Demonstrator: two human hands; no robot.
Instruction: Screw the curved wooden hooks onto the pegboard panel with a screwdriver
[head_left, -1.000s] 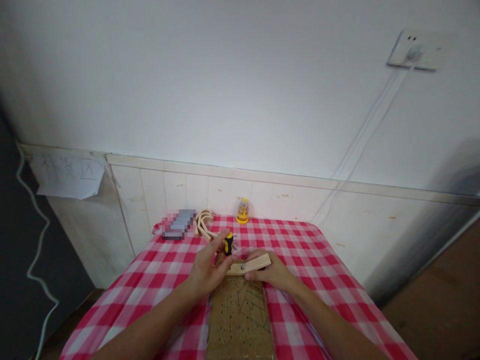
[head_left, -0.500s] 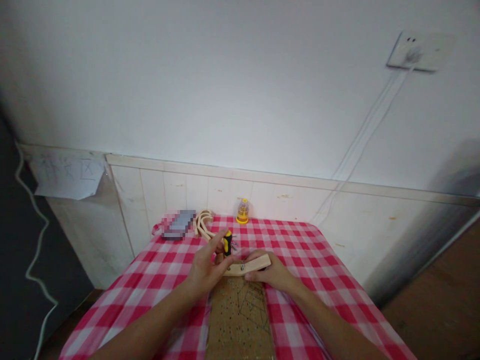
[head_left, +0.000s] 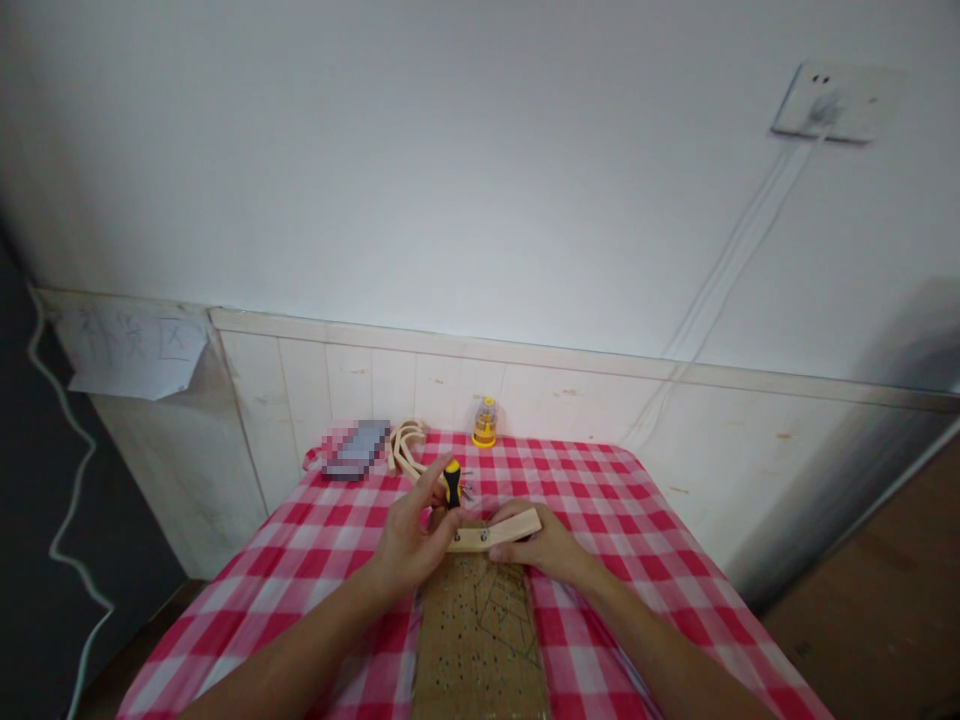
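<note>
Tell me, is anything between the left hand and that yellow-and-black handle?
Nothing visible: the left hand has its fingers on the yellow-and-black handle. The wooden piece, held by the right hand, isn't between them.

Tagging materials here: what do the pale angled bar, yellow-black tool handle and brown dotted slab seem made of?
Pale angled bar: probably unpainted wood, smooth, evenly cream. Tool handle: likely moulded plastic, perhaps rubbery, two-toned. Brown dotted slab: cardboard or wood, unclear; dull brown surface.
</note>
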